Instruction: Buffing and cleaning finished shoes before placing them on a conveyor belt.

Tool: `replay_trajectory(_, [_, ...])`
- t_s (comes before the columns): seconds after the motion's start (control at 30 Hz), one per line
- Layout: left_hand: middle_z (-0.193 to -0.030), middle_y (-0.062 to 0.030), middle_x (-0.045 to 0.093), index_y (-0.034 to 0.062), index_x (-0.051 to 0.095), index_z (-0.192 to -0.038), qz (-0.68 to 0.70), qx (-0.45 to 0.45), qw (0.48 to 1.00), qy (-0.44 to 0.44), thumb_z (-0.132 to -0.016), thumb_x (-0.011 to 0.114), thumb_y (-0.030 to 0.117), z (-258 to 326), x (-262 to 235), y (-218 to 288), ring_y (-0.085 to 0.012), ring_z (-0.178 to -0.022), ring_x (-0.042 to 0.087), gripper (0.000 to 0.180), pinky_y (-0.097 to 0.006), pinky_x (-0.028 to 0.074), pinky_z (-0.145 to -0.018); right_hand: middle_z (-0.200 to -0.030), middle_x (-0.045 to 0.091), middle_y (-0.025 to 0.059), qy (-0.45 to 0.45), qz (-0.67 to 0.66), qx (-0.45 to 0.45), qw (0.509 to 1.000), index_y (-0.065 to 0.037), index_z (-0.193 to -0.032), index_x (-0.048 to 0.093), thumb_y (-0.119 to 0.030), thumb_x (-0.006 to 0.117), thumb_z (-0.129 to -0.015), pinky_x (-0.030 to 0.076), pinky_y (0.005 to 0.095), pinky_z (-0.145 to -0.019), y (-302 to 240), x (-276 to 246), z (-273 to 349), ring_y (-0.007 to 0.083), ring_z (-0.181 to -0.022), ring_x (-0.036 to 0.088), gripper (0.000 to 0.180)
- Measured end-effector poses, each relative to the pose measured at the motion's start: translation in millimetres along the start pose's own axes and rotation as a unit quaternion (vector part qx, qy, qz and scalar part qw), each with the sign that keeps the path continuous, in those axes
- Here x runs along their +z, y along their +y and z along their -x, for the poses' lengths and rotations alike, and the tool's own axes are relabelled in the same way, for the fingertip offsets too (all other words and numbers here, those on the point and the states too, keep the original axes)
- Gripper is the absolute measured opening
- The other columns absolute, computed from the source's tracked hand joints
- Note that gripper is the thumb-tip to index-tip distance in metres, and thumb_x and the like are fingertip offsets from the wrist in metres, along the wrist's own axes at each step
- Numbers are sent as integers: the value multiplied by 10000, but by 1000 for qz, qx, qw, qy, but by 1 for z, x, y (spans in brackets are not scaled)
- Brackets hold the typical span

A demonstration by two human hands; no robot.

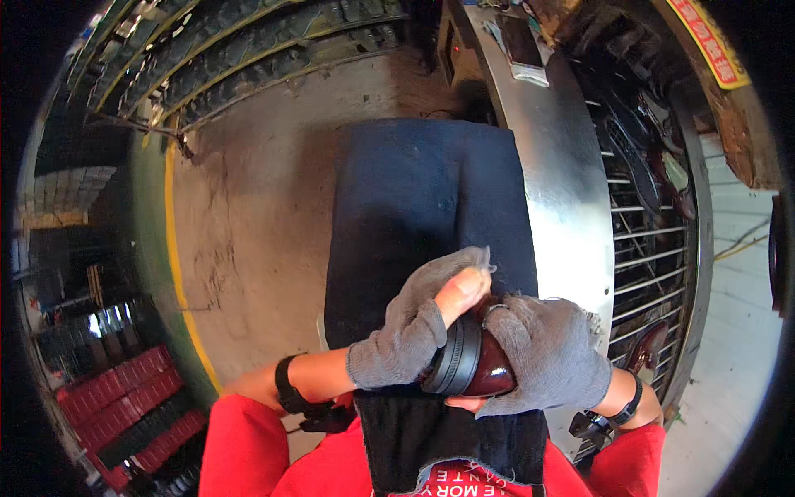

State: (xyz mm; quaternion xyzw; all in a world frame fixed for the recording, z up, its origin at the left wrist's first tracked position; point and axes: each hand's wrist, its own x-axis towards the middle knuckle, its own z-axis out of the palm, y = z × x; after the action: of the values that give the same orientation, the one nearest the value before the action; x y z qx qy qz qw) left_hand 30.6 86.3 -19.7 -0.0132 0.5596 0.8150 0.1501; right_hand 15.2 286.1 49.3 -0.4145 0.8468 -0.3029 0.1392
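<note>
A glossy dark-red shoe [495,364] with a black sole lies between my hands, close to my body and above the dark cloth [431,190] over my lap. My left hand [406,323], in a grey glove with the thumb bare, is closed on the sole side of the shoe. Around the upper on the other side wraps my right hand [551,352], also grey-gloved, with a bare fingertip showing beneath the shoe. The hands and the black sole hide part of the shoe, and whether anything small is pinched near my left thumb cannot be made out.
A shiny metal bench [563,166] runs along my right, with a dark flat object [520,40] on papers at its far end. Beyond it, a barred rack [650,265] carries several shoes. Shelving [240,62] stands far left; dark-red stacked items [124,385] sit at lower left.
</note>
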Motion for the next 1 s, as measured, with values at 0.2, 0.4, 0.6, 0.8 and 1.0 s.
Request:
replay_trajectory(0.2, [-917, 26, 471, 81, 538, -1046, 3, -11, 996, -94, -1072, 535, 491, -21, -9, 21, -88, -821, 469, 411, -281, 423, -739, -837, 637, 145, 15, -1, -24, 1000, 13, -1074, 654, -691, 844, -666, 546, 446, -609, 13, -10, -26, 334, -692, 681, 836])
replay_trajectory(0.4, [-935, 19, 497, 94, 583, -984, 95, -37, 995, 24, -1121, 418, 514, -66, -17, 12, -87, -861, 460, 472, -263, 406, -816, -1103, 745, 145, 417, -529, 324, 665, 5, -1176, 695, -658, 293, -1096, 565, 330, -903, 20, 61, -45, 212, -946, 722, 780])
replay_trajectory(0.6, [-1082, -37, 532, 31, 619, -1109, -101, 165, 981, 31, -1088, 504, 377, -35, -16, 46, -146, -1019, 513, 365, -301, 413, -949, -830, 731, 137, 242, -498, 99, 827, -36, -1005, 740, -660, 452, -1024, 571, 369, -824, 38, -7, -63, 260, -853, 730, 688])
replay_trajectory(0.8, [-1287, -85, 696, 92, 618, -1379, 197, -185, 963, 2, -1045, 554, 620, -73, -24, 45, -215, -1147, 684, 628, -366, 569, -995, -725, 621, 122, -49, 36, -250, 966, -64, -675, 693, -667, 622, -882, 507, 437, -735, -17, 8, -96, 324, -770, 619, 642])
replay_trajectory(1.0, [-1229, -92, 718, 42, 599, -1375, 282, -85, 956, -3, -1024, 495, 691, -55, -74, -33, -209, -1067, 723, 745, -385, 630, -918, -789, 626, 115, 78, -40, -276, 957, -72, -803, 680, -534, 624, -937, 526, 421, -756, -15, 45, -58, 293, -786, 627, 484])
